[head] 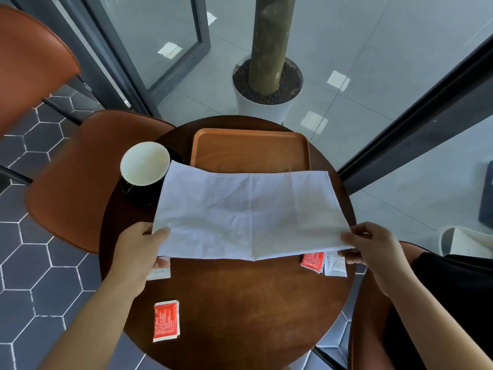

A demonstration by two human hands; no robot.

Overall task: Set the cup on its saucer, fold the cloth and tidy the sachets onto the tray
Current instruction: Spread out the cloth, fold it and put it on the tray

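Cloth held taut for folding

Cloth (248,212) hangs over the table (240,303), far edge draped across the tray (250,148), likely stretched flat for a clean crease. Left hand (138,247) and right hand (370,244) pinch its near corners, arms spread wide, sachets (166,321) lying loose below.

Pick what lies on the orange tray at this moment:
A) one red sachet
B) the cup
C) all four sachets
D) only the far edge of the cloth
D: the cloth, held by both hands, overlaps the near rim of the tray; the sachets and the cup sit off it on the table.
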